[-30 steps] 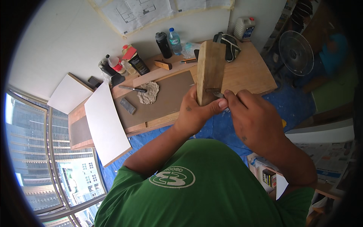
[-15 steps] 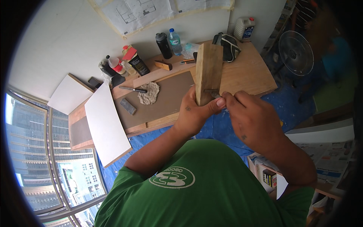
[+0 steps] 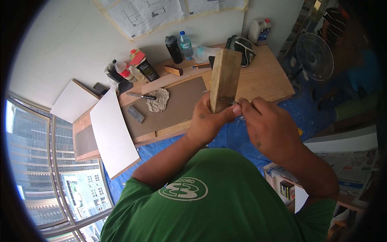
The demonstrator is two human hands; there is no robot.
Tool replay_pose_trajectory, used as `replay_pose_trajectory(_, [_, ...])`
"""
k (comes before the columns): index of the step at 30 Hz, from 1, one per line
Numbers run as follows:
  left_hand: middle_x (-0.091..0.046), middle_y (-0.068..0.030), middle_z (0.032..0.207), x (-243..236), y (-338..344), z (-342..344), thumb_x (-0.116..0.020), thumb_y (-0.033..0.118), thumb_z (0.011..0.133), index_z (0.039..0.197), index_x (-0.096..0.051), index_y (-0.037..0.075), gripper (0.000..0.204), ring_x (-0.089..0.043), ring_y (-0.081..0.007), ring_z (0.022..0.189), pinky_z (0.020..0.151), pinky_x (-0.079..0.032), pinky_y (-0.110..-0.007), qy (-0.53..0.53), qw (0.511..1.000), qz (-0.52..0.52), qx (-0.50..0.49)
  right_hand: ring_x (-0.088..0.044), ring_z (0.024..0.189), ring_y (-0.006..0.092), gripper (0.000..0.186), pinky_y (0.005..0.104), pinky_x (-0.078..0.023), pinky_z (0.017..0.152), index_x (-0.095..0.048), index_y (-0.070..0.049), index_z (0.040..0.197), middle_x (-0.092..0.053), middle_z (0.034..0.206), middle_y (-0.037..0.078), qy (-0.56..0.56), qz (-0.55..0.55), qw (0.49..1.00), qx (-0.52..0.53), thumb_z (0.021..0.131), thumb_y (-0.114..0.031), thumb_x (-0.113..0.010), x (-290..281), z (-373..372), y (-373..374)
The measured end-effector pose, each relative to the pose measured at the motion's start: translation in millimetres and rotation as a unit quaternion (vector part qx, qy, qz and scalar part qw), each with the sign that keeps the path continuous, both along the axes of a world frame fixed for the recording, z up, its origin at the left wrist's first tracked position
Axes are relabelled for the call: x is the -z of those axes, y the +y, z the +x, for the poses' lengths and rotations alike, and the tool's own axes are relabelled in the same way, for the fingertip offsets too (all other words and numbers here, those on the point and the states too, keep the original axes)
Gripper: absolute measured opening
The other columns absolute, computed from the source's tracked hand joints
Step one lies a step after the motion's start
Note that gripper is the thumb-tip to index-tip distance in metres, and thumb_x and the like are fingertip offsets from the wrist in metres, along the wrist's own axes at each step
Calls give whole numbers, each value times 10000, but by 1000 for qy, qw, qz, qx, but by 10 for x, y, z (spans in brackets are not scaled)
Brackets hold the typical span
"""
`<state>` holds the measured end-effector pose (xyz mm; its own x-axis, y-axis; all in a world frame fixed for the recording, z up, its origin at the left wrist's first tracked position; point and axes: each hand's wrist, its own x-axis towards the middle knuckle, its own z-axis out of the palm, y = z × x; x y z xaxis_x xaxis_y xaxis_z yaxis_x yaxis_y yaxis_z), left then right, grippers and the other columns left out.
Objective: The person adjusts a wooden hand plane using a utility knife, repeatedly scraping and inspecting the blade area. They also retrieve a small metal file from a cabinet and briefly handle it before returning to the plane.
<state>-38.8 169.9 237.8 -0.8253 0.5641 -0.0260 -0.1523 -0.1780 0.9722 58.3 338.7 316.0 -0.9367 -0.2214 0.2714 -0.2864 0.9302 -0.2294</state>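
A long wooden block (image 3: 225, 78) with a dark slot near its lower end stands tilted upward in front of me, perhaps the body of a wooden hand plane. My left hand (image 3: 204, 119) is closed around its lower end, the thumb across the front edge. Beside the slot, my right hand (image 3: 271, 126) pinches a small greyish piece (image 3: 234, 103) between thumb and fingers. Most of that piece is hidden by my fingertips, so its kind cannot be made out. Both hands are close together, above the near edge of the workbench.
On the workbench (image 3: 262, 76) lie a crumpled rag (image 3: 158, 101), a knife-like tool (image 3: 141, 96) and a grey sharpening stone (image 3: 136, 114). Bottles, a can (image 3: 144, 66) and a bag (image 3: 242, 48) line the wall. White panels (image 3: 113, 133) lean at left; a fan (image 3: 315, 56) stands right.
The wooden block has shifted slightly right and down, its upper end tilting a little. My right fingers stay near the slot, with the grip slightly altered. A person in the background has moved.
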Motion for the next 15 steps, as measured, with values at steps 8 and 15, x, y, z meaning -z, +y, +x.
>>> replay_pose_trajectory(8, [-619, -86, 905, 158, -104, -145, -912, 303, 769, 1359, -475, -24, 804, -613, -172, 781, 696, -483, -309, -28, 993, 108, 31, -674, 806, 315, 247, 405, -535, 703, -661, -18, 1197, -648, 928, 149, 39, -115, 987, 103, 973, -109, -610, -23, 119, 284])
replay_pose_trajectory(15, [-632, -98, 975, 72, -208, -142, -806, 119, 854, 1280, -503, -28, 543, -643, -191, 824, 729, -536, -345, -85, 978, 168, 89, -603, 628, 162, 223, 291, -482, 591, -668, -25, 1161, -605, 782, 53, -180, -472, 814, 287, 1047, -206, -608, 860, 206, 674])
